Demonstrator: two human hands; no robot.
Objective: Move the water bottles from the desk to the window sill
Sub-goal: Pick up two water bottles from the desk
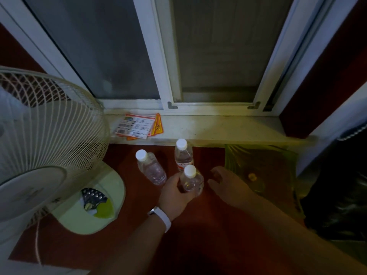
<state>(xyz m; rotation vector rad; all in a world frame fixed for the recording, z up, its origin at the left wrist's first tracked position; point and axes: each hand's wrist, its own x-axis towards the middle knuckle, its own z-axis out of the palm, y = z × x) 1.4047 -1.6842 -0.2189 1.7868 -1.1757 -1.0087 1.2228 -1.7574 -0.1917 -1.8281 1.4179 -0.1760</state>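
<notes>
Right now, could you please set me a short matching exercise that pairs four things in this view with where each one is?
Things:
1. nearest bottle
2. leaflets
3. fan
4. right hand

Places:
A. lying flat on the window sill
B. standing at the left end of the desk
C. gripped in the left hand
D. empty, to the right of the bottles

Pairs: 1-C, 2-A, 3-B, 4-D
</notes>
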